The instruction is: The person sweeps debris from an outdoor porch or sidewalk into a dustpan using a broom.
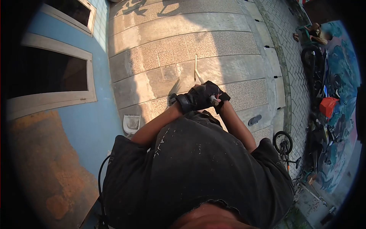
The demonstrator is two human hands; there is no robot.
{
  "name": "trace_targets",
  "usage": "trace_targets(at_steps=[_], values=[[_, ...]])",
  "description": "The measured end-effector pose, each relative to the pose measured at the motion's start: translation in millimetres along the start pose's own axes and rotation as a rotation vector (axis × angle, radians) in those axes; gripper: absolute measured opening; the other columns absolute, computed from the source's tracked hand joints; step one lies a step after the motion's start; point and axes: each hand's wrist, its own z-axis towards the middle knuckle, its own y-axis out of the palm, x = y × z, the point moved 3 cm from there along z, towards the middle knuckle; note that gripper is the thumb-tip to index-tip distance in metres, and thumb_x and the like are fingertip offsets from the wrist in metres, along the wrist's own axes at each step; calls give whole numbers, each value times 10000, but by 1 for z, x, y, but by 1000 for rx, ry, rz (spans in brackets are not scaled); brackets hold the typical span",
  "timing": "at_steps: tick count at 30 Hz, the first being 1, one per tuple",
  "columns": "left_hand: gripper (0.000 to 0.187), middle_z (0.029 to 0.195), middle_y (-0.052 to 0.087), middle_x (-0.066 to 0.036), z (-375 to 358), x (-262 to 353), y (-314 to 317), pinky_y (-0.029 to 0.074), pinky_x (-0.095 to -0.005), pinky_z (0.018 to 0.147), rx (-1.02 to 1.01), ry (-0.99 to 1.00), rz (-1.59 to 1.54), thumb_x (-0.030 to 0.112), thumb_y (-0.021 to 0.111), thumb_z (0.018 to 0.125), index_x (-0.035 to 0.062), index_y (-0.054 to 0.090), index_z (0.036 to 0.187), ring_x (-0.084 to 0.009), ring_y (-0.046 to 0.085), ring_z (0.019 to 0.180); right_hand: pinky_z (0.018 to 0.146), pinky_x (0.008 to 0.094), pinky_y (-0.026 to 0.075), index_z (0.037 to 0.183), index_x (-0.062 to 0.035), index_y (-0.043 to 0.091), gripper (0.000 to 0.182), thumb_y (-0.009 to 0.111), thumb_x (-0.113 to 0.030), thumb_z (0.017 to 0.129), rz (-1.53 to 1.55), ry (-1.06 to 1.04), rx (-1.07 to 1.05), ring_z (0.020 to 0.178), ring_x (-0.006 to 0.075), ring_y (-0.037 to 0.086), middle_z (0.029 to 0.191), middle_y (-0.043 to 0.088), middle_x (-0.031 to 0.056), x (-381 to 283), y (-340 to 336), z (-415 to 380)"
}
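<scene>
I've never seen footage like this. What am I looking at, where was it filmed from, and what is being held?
There's no machine here: one camera, worn on someone's head, looks forward and down at their own hands. That is why the wearer's dark T-shirt fills the lower part. The black-gloved left hand appears closed around a pale stick that reaches forward. The right hand meets it, but its grip is mostly hidden. Ahead is paved ground, partly sunlit, with what looks like a dark slipper lying on it. A blue wall stands at the left; a bicycle wheel shows at the right.
</scene>
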Motion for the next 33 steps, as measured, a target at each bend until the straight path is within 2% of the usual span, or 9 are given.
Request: trace_targets(at_steps=[3, 13, 15, 18, 19, 24, 27, 30, 33], values=[[238, 722, 590, -64, 25, -4, -14, 473, -359, 597, -40, 145, 57, 264, 745, 762, 111, 566, 797, -254, 598, 658, 934, 335, 499, 1108, 92, 543, 263, 518, -91, 920, -174, -20, -146, 1017, 232, 625, 1125, 619, 171, -17, -9, 47], [280, 787, 650, -81, 117, -67, -4, 485, -375, 604, -24, 90, 21, 341, 691, 789, 69, 648, 837, -266, 621, 715, 881, 316, 504, 1159, 77, 539, 347, 455, -155, 916, 246, 130, -53, 950, 228, 643, 1085, 647, 145, -123, 38, 63], [290, 754, 647, -86, 145, -80, -3, 483, -398, 612, -113, 157, 127, 361, 669, 796, 72, 653, 795, -279, 619, 713, 876, 322, 505, 1177, 65, 535, 381, 479, -201, 909, -248, -25, -91, 925, 239, 645, 1066, 650, 153, -160, 37, 68], [327, 655, 624, -106, 230, -87, 11, 471, -452, 629, -324, 106, 214, 395, 641, 791, 89, 647, 675, -311, 605, 660, 855, 307, 508, 1141, 33, 555, 348, 489, -222, 915, -353, 199, 124, 887, 233, 651, 1028, 664, 142, -223, -48, 140], [326, 641, 617, -108, 249, -95, 21, 468, -455, 630, -372, 110, 230, 388, 646, 780, 90, 636, 648, -317, 595, 632, 779, 292, 508, 1040, -20, 586, 283, 490, -259, 924, -110, 250, 341, 790, 215, 644, 928, 671, 104, -236, -54, 145], [285, 616, 590, -122, 317, -118, 23, 461, -466, 641, -251, 79, 95, 320, 660, 751, 82, 594, 608, -340, 577, 600, 638, 301, 471, 934, -70, 534, 180, 501, -246, 926, -105, 363, 294, 629, 188, 550, 741, 575, 46, -301, -88, 182], [233, 735, 602, -177, 333, -148, 27, 471, -446, 772, -137, 20, 215, 280, 651, 758, 58, 598, 711, -340, 590, 720, 585, 270, 460, 877, -56, 447, 88, 487, -130, 900, 710, 574, 152, 603, 183, 486, 721, 480, 63, -327, -101, 209], [240, 808, 593, -192, 358, -162, 10, 470, -410, 855, -48, 33, 238, 273, 633, 777, 39, 583, 785, -312, 594, 837, 541, 269, 459, 866, -42, 432, 57, 450, -85, 898, 534, 441, 302, 569, 182, 466, 688, 461, 68, -368, -74, 214], [245, 833, 604, -103, 402, -158, -25, 486, -332, 778, -266, -99, 219, 319, 570, 850, 82, 591, 907, -259, 610, 841, 503, 291, 454, 815, -67, 466, 85, 487, -131, 865, 162, 391, 345, 543, 188, 500, 662, 514, 76, -406, -97, 257]])
